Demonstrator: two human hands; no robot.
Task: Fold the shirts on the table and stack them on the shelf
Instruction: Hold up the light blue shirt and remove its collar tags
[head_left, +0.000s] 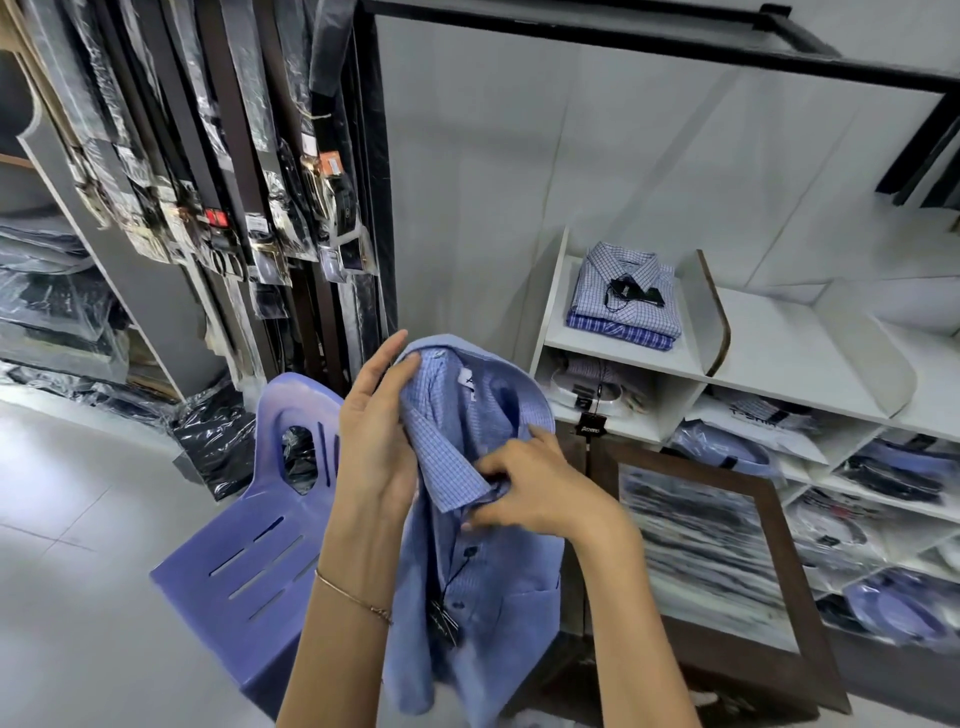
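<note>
The blue checked shirt (467, 519) was held up in the air in front of the person, above the floor and just beside the blue plastic chair (249, 561), not on any table. The left hand (374, 441) held the collar from the left side: its thumb pressed on the collar edge and the other fingers stood almost straight behind the cloth. The right hand (535, 488) pinched the front of the shirt near the top button, under the collar point, with its fingers curled on the cloth. So both hands gripped the top part of the shirt, close to each other.

From these two grips the shirt hung straight down. Its long axis was almost vertical, with the collar at the top and the hem pointing to the floor, out of view at the bottom. The buttons and a dark tag (447, 618) faced the person.

The white shelf (623, 348) stood to the right and further away, and a stack of folded shirts (623, 301) lay in its top left compartment. I judge that the right hand was nearer to this shelf. The shirt was not yet folded, so it probably needed a flat surface first.
</note>
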